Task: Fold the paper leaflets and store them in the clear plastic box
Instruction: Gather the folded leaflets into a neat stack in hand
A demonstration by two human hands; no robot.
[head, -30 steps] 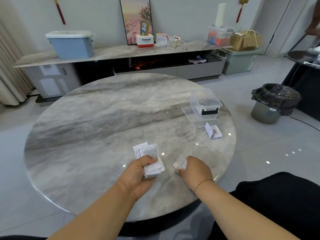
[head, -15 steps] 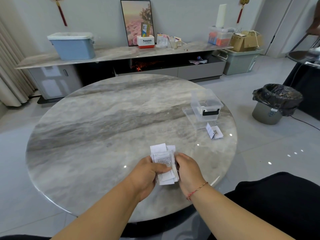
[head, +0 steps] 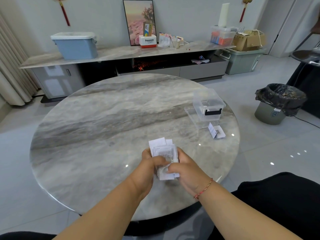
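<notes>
1. Both hands hold one stack of leaflets (head: pixel 164 153) over the near part of the bench (head: pixel 103 127). The left hand (head: pixel 149 168) curls its fingers round the stack's left edge, and the right hand (head: pixel 187 170) pinches its right and lower edge.
2. The step looks like squaring and creasing the stack. The sheets stick out unevenly beyond the fingers, so tap the edges level first, then press the fold flat with the thumbs (loose sheets may slip out otherwise).
3. Keep the left fingers firm while the right ones shift; the print is blurred, so I cannot tell how many sheets there are.
4. The box (head: pixel 209 106) stands open, well apart from the fingers, ahead and to their right, on its lid (head: pixel 192 116).
5. One more leaflet (head: pixel 216 132) lies just this side of the box, between it and the right fingers, near the bench's rim.
6. The bench is bare between fingers and box, which leaves a straight path. Mind the round edge on the right: the box and the lone leaflet both sit close to it.
</notes>
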